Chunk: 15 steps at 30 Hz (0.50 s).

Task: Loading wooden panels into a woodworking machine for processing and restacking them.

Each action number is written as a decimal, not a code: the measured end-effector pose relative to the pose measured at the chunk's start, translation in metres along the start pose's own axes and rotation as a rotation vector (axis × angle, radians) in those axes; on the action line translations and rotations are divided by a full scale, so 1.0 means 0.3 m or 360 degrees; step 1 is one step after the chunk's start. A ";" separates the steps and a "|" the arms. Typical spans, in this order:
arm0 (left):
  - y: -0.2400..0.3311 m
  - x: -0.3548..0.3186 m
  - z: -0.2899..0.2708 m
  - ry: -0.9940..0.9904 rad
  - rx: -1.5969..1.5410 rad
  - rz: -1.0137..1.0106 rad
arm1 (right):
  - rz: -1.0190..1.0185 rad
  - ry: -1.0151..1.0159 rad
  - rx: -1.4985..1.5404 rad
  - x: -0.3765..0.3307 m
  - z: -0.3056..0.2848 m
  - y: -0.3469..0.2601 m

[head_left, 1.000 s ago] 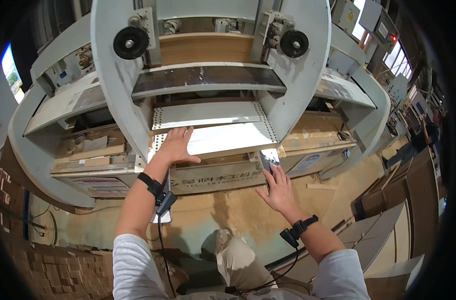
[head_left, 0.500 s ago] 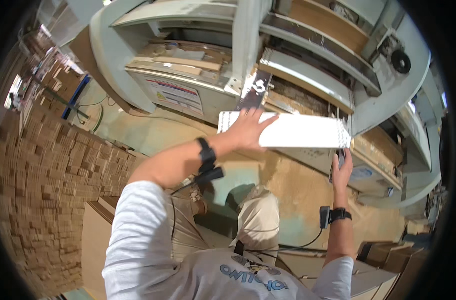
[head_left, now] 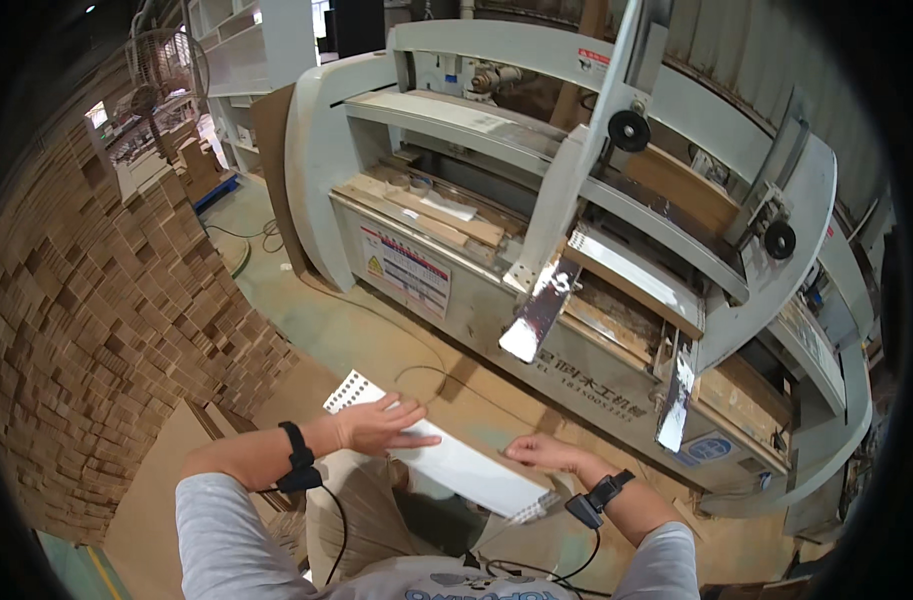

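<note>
A long white panel [head_left: 466, 468] with rows of small dark holes at its ends slants in front of my body, over my legs. My left hand [head_left: 381, 425] grips it towards its left end, the thumb lying across the white face. At the panel's far edge, near its right end, my right hand [head_left: 541, 453] is closed with the fingertips pressed together. Whatever those fingers hold is too small or hidden to make out. Beyond both hands stands a large grey woodworking machine [head_left: 456, 325]. Another white panel [head_left: 641, 268] on a brown board lies inside it.
Two shiny metal arms [head_left: 538, 312] jut from the machine's front. High stacks of brown board strips [head_left: 146, 370] rise at the left. Brown sheets [head_left: 166, 470] lean near my left elbow. A cable [head_left: 376, 320] runs over the floor, and a fan [head_left: 161, 75] stands far left.
The white panel has come away from the machine's front, back towards my body, and now tilts down to the right. Both hands moved back with it. My view has lifted, showing more machine.
</note>
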<state>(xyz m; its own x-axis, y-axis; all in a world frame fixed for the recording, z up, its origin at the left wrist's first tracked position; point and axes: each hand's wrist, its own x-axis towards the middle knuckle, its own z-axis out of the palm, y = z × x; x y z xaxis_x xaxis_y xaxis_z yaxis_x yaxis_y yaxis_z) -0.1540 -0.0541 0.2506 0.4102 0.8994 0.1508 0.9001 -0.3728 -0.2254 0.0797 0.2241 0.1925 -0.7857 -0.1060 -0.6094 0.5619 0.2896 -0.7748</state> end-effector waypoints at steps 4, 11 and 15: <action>0.020 -0.122 0.037 0.0055 0.0183 -0.0088 | 0.0150 -0.0294 0.0444 0.105 0.077 -0.020; -0.019 -0.094 0.168 0.0559 0.0068 -0.0259 | 0.0509 -0.0817 0.1548 0.224 0.152 0.037; -0.021 -0.196 0.212 0.0423 0.0034 -0.1087 | 0.0326 -0.0458 0.1278 0.331 0.201 -0.156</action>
<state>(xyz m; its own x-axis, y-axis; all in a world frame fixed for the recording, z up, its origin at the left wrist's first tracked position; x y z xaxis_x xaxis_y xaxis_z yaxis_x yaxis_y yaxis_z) -0.1932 -0.0901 0.1818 -0.2172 0.8431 0.4919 0.9660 0.2580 -0.0158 -0.0091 0.1425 0.1580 -0.6145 -0.3925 -0.6844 0.7822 -0.4162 -0.4636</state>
